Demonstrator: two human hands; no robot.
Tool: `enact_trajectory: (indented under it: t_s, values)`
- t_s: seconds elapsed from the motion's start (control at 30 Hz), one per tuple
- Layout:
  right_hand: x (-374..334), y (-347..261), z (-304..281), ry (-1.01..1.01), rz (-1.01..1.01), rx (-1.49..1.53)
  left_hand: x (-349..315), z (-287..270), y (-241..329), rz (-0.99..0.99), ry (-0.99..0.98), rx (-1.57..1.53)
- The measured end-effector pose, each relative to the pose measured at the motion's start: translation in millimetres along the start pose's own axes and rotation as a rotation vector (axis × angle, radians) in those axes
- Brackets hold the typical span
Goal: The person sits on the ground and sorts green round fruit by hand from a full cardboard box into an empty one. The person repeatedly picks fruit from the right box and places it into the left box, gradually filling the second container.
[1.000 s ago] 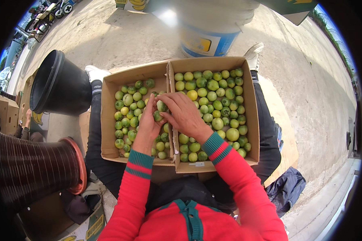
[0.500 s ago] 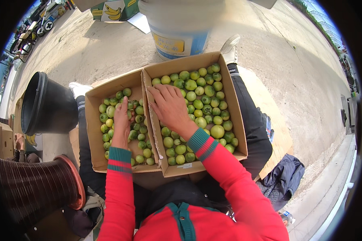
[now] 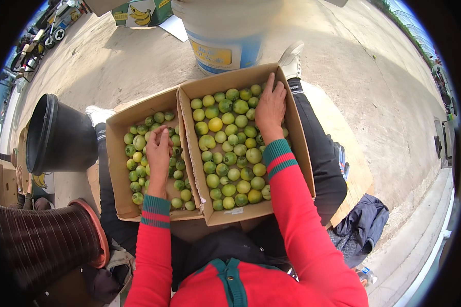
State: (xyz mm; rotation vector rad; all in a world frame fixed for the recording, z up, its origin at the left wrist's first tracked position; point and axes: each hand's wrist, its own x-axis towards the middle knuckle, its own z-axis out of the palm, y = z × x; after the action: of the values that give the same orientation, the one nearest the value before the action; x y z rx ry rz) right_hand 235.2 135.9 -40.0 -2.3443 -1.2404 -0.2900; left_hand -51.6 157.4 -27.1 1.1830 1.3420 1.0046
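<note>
Two cardboard boxes sit side by side across my legs, the left box (image 3: 119, 194) and the right box (image 3: 251, 211), both holding many small round fruits that look like green tomatoes (image 3: 234, 174). A few have turned yellowish. Over the left box hovers my left hand (image 3: 159, 156), fingers bent in toward the thumb; whether a fruit is in them is hidden. My right hand (image 3: 270, 110) lies at the far right corner of the right box, fingers stretched along its inner wall and over the fruit there. Bare cardboard shows between fruits in the left box.
A black bucket (image 3: 61, 135) lies tilted on the left, above a ribbed dark brown container (image 3: 43, 240). Ahead stands a large white tub (image 3: 223, 46). A dark cloth (image 3: 361, 225) lies at right. Another person's hand (image 3: 19, 178) shows at far left.
My right hand has moved from the left side of the right box to its far right corner, uncovering the fruits there. My left hand has shifted slightly, with its fingers now curled.
</note>
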Motion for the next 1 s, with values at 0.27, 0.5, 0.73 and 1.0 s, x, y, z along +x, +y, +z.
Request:
enact_trajectory:
  t_s: [0.27,0.5,0.73,1.0]
  values:
    - [-11.2,0.8,8.7,0.041,-0.132,-0.117,-54.6,10.4,-30.1,0.188,0.032,0.115]
    - [-8.6,14.6,7.8,0.059,-0.162,0.201,-44.4,3.1,-34.3,0.208,0.128,0.14]
    - [-64.9,-79.6,-59.0,-0.513,-0.091,0.976,-50.0,1.9,-17.0,0.243,-0.104,-0.271]
    - [-142.7,-111.9,-71.1,-0.444,-0.414,0.784,-54.9,-6.7,-22.7,0.249,-0.221,-0.192]
